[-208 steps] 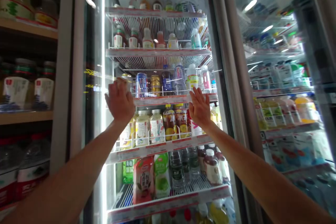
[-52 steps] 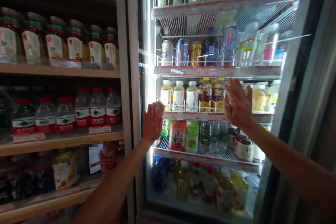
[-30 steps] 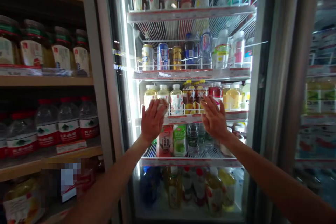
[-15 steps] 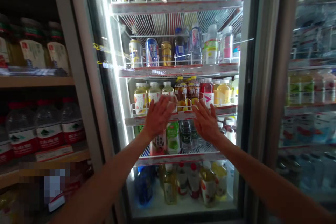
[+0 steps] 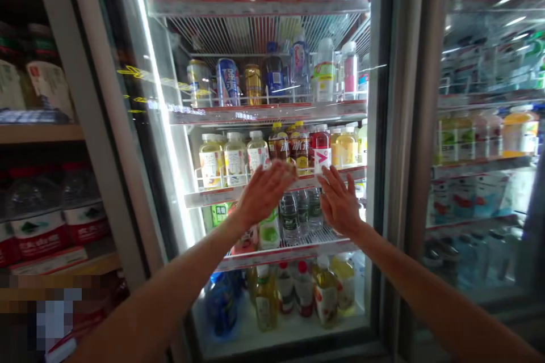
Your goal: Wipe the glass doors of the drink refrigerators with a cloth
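Both my arms reach forward toward a lit drinks fridge with several wire shelves. My left hand (image 5: 267, 190) is held up with its fingers stretched out and nothing in it, in front of the third and fourth shelves. Beside it on the right, my right hand (image 5: 338, 198) is also empty, its fingers outstretched. Behind the hands stand pale tea bottles (image 5: 212, 161), dark tea bottles with yellow caps (image 5: 300, 147) and a red drink bottle (image 5: 321, 144). Lower down are clear water bottles (image 5: 290, 221) and a green-labelled bottle (image 5: 269, 232), partly hidden by my left hand. Whether either hand touches glass, I cannot tell.
Cans (image 5: 227, 82) and bottles line the upper shelves. Large bottles (image 5: 326, 295) stand at the fridge bottom. A metal door frame (image 5: 415, 125) rises on the right, with another stocked fridge beyond. Wooden shelves (image 5: 40, 133) with bottles are at left.
My view has turned slightly right, so the fridge sits further left and more of the right-hand fridge shows. Both hands stay raised and empty; the left one is tilted more to the right.
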`<state>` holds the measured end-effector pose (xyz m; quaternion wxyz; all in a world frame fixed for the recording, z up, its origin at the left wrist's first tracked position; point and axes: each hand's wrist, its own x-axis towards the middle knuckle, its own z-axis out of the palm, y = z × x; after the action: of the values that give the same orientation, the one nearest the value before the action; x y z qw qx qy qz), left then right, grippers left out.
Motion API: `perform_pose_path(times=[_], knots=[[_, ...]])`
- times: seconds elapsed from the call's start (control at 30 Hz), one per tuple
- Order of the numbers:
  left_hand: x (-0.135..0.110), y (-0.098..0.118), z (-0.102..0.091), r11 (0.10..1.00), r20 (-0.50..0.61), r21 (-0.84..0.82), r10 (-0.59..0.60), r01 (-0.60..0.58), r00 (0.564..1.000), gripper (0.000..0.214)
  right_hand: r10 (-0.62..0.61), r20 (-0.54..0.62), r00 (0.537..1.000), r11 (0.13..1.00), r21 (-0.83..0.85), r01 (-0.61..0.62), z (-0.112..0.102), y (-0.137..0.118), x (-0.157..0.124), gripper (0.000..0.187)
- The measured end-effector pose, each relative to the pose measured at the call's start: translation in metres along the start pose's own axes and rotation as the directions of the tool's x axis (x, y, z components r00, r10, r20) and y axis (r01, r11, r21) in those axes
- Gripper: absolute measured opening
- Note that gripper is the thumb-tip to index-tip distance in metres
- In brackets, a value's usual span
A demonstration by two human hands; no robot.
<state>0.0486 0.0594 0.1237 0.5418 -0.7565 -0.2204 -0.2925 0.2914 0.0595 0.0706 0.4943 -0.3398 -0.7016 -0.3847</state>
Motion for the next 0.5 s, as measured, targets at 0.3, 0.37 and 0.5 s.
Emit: perform_pose_path(times=[0.3,0.37,0.5], knots=[[0.035,-0.013,0.002,0.984,-0.050,-0.038,-0.174,0.172,0.983,0.056,0.061,0.004,0.998,0.996,-0.063,-0.060,-0.007,0.023,-0.017,0.058],[0.041,-0.006,0.007,0.982,-0.080,-0.023,-0.187,0.186,0.979,0.054,0.056,-0.008,0.998,0.996,-0.067,-0.057,-0.008,0.025,-0.019,0.058],[0.031,0.022,0.015,0.948,0.072,-0.091,0.310,-0.304,0.948,0.049,0.056,-0.007,0.998,0.997,-0.061,-0.056,-0.011,0.028,-0.027,0.057]])
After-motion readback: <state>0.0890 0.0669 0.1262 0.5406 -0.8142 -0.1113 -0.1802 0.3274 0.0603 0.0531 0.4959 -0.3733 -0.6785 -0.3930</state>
